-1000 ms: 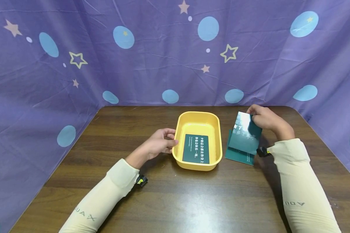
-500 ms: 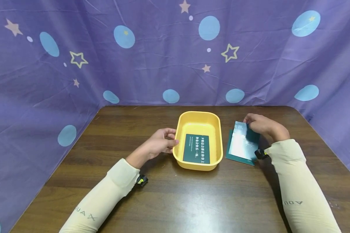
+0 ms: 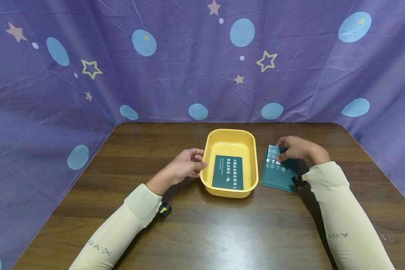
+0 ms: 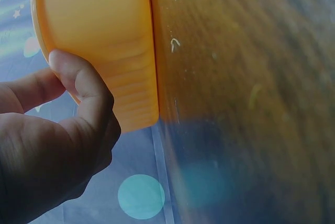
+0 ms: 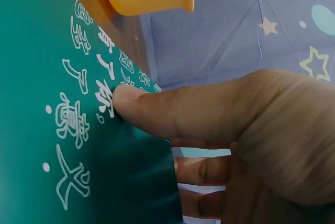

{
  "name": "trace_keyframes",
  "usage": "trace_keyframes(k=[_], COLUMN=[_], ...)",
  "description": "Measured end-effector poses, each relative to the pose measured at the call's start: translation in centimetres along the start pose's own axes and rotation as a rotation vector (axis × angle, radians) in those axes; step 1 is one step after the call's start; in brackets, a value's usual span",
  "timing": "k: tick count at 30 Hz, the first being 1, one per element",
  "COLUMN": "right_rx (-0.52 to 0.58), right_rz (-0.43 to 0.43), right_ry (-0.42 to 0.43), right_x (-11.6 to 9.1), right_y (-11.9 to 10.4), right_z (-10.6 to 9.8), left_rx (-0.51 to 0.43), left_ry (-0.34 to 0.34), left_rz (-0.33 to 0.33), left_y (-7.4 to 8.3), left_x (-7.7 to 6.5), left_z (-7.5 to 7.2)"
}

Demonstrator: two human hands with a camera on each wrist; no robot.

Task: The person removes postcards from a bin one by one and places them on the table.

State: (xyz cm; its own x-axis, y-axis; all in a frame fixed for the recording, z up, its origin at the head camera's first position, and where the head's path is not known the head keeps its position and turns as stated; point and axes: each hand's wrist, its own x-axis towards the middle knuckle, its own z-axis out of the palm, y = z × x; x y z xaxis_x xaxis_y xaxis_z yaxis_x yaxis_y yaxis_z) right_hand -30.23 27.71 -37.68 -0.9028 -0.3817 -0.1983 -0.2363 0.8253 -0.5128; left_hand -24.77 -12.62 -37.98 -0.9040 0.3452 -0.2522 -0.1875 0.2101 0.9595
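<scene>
In the head view, my left hand (image 3: 185, 165) pinches the left rim of a yellow plastic tray (image 3: 229, 193), thumb on the rim and fingers along the outer wall. A dark green card (image 3: 227, 172) with white lettering lies flat inside it. To the right of the tray, my right hand (image 3: 300, 149) pinches a green card (image 3: 278, 175) by its far edge. The right wrist view shows the thumb (image 5: 167, 109) on the printed face and fingers behind. Beneath this card, mostly hidden, another green card (image 3: 276, 186) lies on the table.
The brown wooden table (image 3: 202, 232) reflects light near its front. A purple curtain (image 3: 175, 75) with stars and ovals hangs behind and at both sides. Black wrist cameras sit on both cuffs, the right one (image 3: 298, 181) close by the cards.
My right hand has come down and slightly left, lowering its card from a tilt to nearly flat over the other card. My left hand and the tray have stayed put.
</scene>
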Motion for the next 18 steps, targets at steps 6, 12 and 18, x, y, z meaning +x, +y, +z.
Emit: trace_keyframes(k=[6, 12, 18], right_rx=[-0.016, -0.003, -0.025], right_rz=[-0.003, -0.008, -0.009], right_ry=[0.008, 0.002, -0.008], right_x=[0.23, 0.42, 0.71], right_y=[-0.21, -0.53, -0.57], right_z=[0.22, 0.62, 0.78], left_rx=[-0.001, -0.004, -0.004], left_ry=[0.002, -0.002, -0.003], left_rz=[-0.007, -0.009, -0.007], left_y=[-0.08, -0.09, -0.03], left_x=[0.21, 0.23, 0.21], left_z=[-0.09, -0.14, -0.13])
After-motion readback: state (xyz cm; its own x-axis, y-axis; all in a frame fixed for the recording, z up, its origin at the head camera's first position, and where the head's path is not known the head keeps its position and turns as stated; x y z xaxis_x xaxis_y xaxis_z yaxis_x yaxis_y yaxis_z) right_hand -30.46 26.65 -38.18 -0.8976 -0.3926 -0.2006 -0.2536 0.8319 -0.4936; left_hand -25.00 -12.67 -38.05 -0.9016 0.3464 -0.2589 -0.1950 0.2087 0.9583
